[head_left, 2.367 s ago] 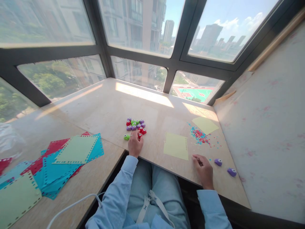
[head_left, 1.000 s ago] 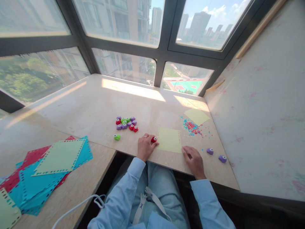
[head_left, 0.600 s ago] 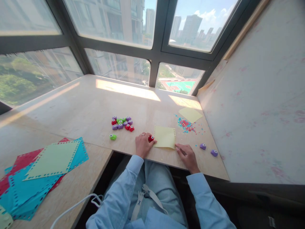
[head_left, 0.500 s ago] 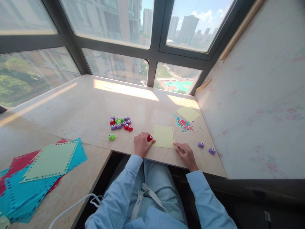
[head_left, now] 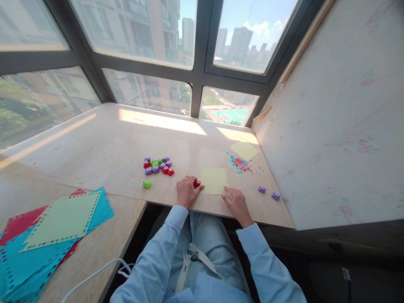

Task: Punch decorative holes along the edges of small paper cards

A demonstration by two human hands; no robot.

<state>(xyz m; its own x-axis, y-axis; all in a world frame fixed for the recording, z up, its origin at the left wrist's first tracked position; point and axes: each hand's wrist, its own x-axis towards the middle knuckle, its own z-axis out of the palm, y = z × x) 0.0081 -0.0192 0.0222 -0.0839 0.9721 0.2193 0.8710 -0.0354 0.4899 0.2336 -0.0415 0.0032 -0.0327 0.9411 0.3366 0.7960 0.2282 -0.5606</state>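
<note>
My left hand (head_left: 187, 192) is closed around a small red craft punch (head_left: 196, 183) at the left edge of a pale yellow square of paper (head_left: 213, 181). Small punched holes run down the paper's right edge, and some show near its upper left. At the lower right corner of the paper is my right hand (head_left: 236, 203), its thumb and forefinger apart and nothing seen between them. Two purple craft punches (head_left: 261, 189) lie to the right of that hand. A green craft punch (head_left: 146, 184) stands left of my left hand.
Several purple, green and red punches (head_left: 158, 165) cluster at the left. Red and blue paper bits (head_left: 240, 163) lie scattered beside another yellow sheet (head_left: 245, 150). Hole-edged coloured sheets (head_left: 63, 219) are piled at the far left. A white cable (head_left: 91, 277) crosses the near edge.
My right hand's fingers have loosened and opened at the paper's corner. My left hand stays on the red punch. The whole view has shifted slightly.
</note>
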